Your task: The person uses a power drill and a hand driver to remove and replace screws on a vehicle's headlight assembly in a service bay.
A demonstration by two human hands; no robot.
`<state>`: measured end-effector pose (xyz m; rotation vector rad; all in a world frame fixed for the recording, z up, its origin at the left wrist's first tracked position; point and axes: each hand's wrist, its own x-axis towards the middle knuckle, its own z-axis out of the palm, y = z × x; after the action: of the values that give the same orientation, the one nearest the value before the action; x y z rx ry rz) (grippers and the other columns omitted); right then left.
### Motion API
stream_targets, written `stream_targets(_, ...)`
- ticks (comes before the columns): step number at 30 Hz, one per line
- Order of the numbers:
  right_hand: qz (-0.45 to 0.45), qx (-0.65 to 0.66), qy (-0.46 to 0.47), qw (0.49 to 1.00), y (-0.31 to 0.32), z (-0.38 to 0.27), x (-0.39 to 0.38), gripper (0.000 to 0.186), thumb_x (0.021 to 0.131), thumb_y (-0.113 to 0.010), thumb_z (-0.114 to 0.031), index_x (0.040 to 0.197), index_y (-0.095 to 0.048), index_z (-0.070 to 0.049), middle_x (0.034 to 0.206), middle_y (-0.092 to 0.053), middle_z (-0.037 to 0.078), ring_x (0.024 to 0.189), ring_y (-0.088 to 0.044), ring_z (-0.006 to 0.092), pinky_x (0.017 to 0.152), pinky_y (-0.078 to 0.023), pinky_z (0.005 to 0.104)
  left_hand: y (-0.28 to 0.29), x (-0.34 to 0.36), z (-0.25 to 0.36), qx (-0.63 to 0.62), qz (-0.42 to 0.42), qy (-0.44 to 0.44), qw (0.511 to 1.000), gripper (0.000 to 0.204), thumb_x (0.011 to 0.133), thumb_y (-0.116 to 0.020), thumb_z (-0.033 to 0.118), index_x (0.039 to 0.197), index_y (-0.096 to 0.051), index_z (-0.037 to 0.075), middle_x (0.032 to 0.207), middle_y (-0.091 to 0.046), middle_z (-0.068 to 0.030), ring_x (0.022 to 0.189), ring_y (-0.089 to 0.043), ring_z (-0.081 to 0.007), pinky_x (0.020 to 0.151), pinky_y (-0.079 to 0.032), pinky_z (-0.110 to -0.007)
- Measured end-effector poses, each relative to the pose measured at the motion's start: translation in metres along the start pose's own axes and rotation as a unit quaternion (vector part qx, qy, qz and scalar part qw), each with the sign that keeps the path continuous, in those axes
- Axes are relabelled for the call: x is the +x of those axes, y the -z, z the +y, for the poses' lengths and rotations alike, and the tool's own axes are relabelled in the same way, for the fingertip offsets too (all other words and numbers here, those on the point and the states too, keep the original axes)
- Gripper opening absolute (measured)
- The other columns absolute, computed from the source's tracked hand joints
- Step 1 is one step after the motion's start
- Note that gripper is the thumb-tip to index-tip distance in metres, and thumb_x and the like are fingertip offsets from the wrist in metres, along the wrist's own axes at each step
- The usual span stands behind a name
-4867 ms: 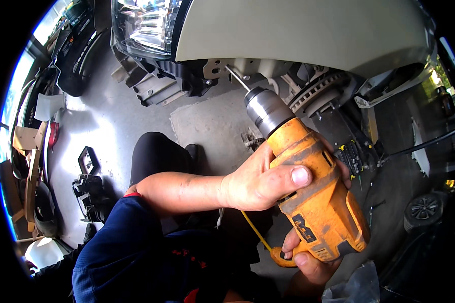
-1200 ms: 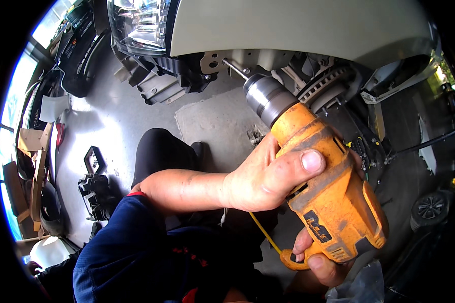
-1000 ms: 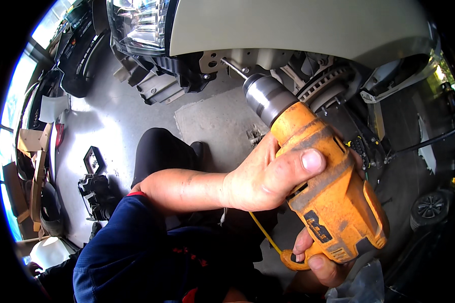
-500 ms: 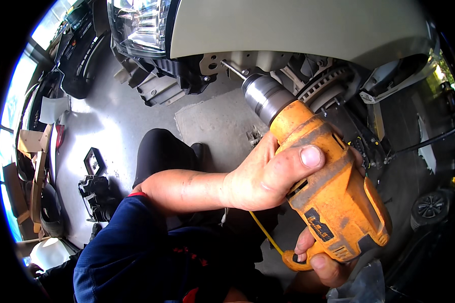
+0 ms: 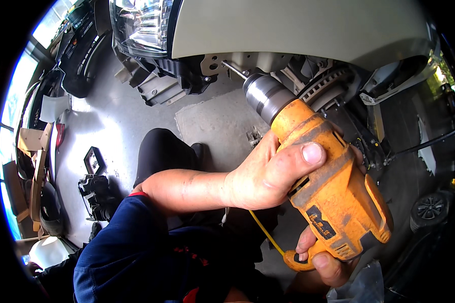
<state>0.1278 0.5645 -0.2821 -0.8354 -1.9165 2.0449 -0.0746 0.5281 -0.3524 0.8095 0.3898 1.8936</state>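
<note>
An orange power drill (image 5: 328, 187) with a worn, dirty body slants across the middle right of the head view. My left hand (image 5: 270, 174) wraps round its front housing, thumb on top. At the handle end my right hand (image 5: 323, 260) is closed round the grip, its fingers at the trigger; much of it is hidden behind the drill. From the steel chuck (image 5: 268, 96) a thin bit (image 5: 234, 68) reaches to the holed metal flange (image 5: 247, 60) under the car's pale fender (image 5: 288, 30). The bit's tip appears to touch the flange. A yellow cord (image 5: 265, 232) leaves the handle.
A headlight (image 5: 141, 25) and black bracket (image 5: 187, 76) sit left of the bit. An exposed brake disc (image 5: 323, 83) is right of the chuck. Removed black bumper parts (image 5: 78, 65) and cardboard (image 5: 33, 141) line the left side. A wheel (image 5: 429, 207) lies at right.
The view and the drill have shifted very slightly. The chuck's shine looks different, with streaks round it. Both hands keep the same hold.
</note>
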Motion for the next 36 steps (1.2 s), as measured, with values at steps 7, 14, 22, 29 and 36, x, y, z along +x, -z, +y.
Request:
stream_targets(7, -0.002, 0.004, 0.019, 1.000, 0.003, 0.001, 0.002, 0.038, 0.085, -0.074, -0.037, 0.101, -0.067, -0.003, 0.086, -0.067, 0.006, 0.073, -0.064, 0.0134, 0.071, -0.054, 0.0281, -0.003, 0.000, -0.001, -0.003, 0.015, 0.002, 1.000, 0.048, 0.102, -0.056, 0.041, 0.121, -0.063, -0.003, 0.111, -0.072, -0.0129, 0.104, -0.067, -0.0196, 0.094, -0.053, -0.035)
stream_targets(14, 0.000, 0.000, 0.030, 1.000, 0.005, 0.000, 0.002, 0.039, 0.086, -0.073, -0.038, 0.101, -0.067, -0.003, 0.086, -0.067, 0.006, 0.073, -0.064, 0.0134, 0.071, -0.054, 0.0282, -0.003, 0.003, 0.001, -0.008, 0.003, 0.009, 1.000, 0.050, 0.102, -0.057, 0.042, 0.121, -0.063, -0.004, 0.115, -0.071, -0.0145, 0.107, -0.067, -0.0218, 0.096, -0.053, -0.036)
stream_targets(22, 0.001, -0.004, 0.042, 0.999, 0.007, 0.001, 0.003, 0.039, 0.086, -0.073, -0.038, 0.101, -0.067, -0.003, 0.086, -0.067, 0.006, 0.073, -0.063, 0.0134, 0.071, -0.054, 0.0284, -0.003, 0.005, -0.001, -0.005, 0.004, -0.003, 1.000, 0.050, 0.102, -0.056, 0.041, 0.122, -0.063, -0.004, 0.115, -0.071, -0.0144, 0.108, -0.067, -0.0218, 0.096, -0.053, -0.036)
stream_targets(29, -0.008, -0.006, 0.043, 0.999, 0.010, 0.000, 0.005, 0.039, 0.086, -0.073, -0.038, 0.101, -0.067, -0.002, 0.085, -0.067, 0.006, 0.073, -0.063, 0.0136, 0.071, -0.054, 0.0284, -0.006, 0.008, 0.000, 0.020, 0.005, -0.013, 1.000, 0.052, 0.102, -0.053, 0.042, 0.121, -0.065, -0.005, 0.113, -0.072, -0.0152, 0.106, -0.068, -0.0226, 0.095, -0.053, -0.037)
stream_targets(36, -0.018, -0.004, 0.034, 0.999, 0.012, 0.000, 0.004, 0.039, 0.086, -0.072, -0.037, 0.100, -0.067, -0.001, 0.084, -0.066, 0.007, 0.073, -0.063, 0.0138, 0.071, -0.053, 0.0285, -0.007, 0.008, -0.001, 0.036, 0.011, -0.010, 0.999, 0.052, 0.101, -0.051, 0.041, 0.121, -0.066, -0.005, 0.112, -0.072, -0.0153, 0.105, -0.068, -0.0226, 0.094, -0.053, -0.036)
